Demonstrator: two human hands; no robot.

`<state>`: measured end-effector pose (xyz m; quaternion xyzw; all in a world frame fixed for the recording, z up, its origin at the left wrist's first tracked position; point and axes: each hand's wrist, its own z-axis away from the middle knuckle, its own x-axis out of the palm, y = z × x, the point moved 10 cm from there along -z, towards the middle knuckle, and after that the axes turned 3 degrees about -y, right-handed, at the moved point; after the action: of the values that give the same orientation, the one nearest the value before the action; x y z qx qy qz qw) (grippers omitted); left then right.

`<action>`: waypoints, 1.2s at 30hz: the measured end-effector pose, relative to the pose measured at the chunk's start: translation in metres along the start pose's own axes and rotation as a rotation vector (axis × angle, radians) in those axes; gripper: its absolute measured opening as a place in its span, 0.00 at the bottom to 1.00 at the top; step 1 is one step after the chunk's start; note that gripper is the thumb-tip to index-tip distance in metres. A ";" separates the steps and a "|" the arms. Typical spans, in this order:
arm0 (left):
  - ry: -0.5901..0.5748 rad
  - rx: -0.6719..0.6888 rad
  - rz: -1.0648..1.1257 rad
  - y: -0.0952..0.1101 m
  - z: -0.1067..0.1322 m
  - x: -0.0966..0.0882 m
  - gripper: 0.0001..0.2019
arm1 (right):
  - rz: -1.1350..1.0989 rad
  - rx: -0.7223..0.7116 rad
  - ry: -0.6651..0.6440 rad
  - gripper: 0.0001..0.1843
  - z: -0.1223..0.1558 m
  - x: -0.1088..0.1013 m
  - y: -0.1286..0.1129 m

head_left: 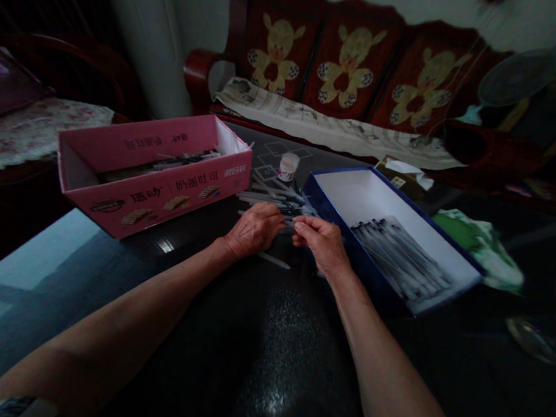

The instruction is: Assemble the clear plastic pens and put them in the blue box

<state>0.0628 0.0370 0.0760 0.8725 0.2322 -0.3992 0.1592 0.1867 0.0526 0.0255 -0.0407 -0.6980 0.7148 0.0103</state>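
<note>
Slim clear piece (288,222), just nearer than the loose pile (274,198) on the bench (228,322), has right hand (323,241) seemingly pinched narrow on its right end, left hand (255,228) curled leftward, can't tell its grip; probably best kept level, lightly held, clear of blue box (353,193).

Both hands, the left (255,229) and the right (322,242), are bare, with nails too dim to make out. Behind the left fingers (273,213), fine creases and faint ridges mark the back of the hand. The wrists (227,248) narrow a little behind the fingers, and each forearm, left (150,308) and right (378,343), is bare and thickens farther back from them. Well behind the left fingers a sleeve (17,408) shows its edge: whitish cloth with a dark patch crossed by thin pale streaks, its finer pattern lost in shadow.
</note>
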 end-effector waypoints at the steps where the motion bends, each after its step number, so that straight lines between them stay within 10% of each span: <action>1: -0.011 0.004 -0.009 0.000 0.000 0.000 0.16 | 0.006 0.001 -0.004 0.13 0.000 0.001 0.000; 14: -0.011 -0.047 -0.075 -0.009 0.000 0.002 0.15 | 0.771 -0.634 0.034 0.08 0.028 0.025 -0.055; 27: 0.105 -0.072 -0.061 -0.007 0.001 -0.014 0.25 | 0.979 -0.609 0.001 0.09 0.029 0.029 -0.053; 31: 0.337 -0.073 -0.070 -0.004 0.007 -0.042 0.30 | 1.000 -0.607 0.143 0.09 0.032 0.008 -0.081; 36: 0.336 -0.095 -0.069 -0.008 0.007 -0.040 0.29 | 1.104 -0.484 0.393 0.11 0.031 -0.068 -0.113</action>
<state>0.0311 0.0294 0.1017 0.9100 0.3038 -0.2417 0.1453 0.2479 0.0198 0.1424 -0.5264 -0.7012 0.4158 -0.2414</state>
